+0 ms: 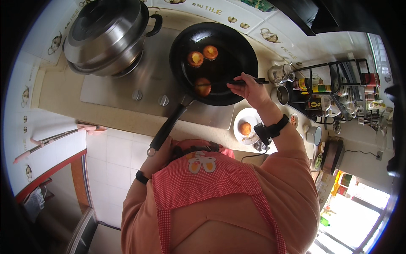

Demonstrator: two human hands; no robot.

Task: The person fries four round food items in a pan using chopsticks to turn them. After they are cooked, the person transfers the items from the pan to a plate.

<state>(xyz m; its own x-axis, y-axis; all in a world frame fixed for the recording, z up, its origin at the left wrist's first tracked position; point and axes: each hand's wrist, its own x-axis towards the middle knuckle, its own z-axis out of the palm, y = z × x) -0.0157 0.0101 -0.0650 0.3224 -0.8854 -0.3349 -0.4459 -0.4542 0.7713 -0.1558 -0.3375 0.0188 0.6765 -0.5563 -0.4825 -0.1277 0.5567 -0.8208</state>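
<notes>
My right hand grips a pair of black chopsticks over the right side of a black wok. Their tips reach a round golden-brown fried cake in the lower part of the wok. Two more browned cakes, a left one and a right one, lie higher up, close together, with paler yellow patches on top. The wok's black handle slants down toward my body. Beside that handle is my left hand, its fingers hidden by the apron, so its hold cannot be made out.
A lidded steel pot occupies the left side of the gas stove. Right of the handle, a white plate holds one fried cake. A glass jug, a small metal cup and a black condiment rack line the right side.
</notes>
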